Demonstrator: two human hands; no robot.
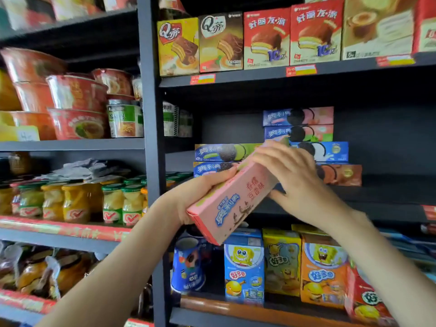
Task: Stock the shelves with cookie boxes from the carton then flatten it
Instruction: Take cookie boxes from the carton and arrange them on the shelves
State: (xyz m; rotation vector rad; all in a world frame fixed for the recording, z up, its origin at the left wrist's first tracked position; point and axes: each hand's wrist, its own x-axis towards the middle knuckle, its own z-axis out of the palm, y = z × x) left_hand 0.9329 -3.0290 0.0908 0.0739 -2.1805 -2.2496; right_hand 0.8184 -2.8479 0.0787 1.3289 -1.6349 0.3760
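Note:
A long pink cookie box [232, 199] is tilted in front of the middle shelf [377, 185], its far end raised toward the stacked boxes. My left hand [200, 194] grips its lower end from the left. My right hand [292, 175] lies over the upper end, thumb under the box. Behind them, blue and pink cookie boxes [298, 125] are stacked on the shelf, with a blue box [320, 151] and a brown box [342, 174] lower to the right and green-blue boxes [224, 152] on the left. The carton is not in view.
The shelf above carries cake boxes [266, 36]. Below stand cartoon snack boxes [244, 265] and a blue cup [188, 265]. A dark upright post [151, 114] divides off the left bay with noodle bowls [77, 107] and fruit jars [75, 201]. Bare shelf lies right of the brown box.

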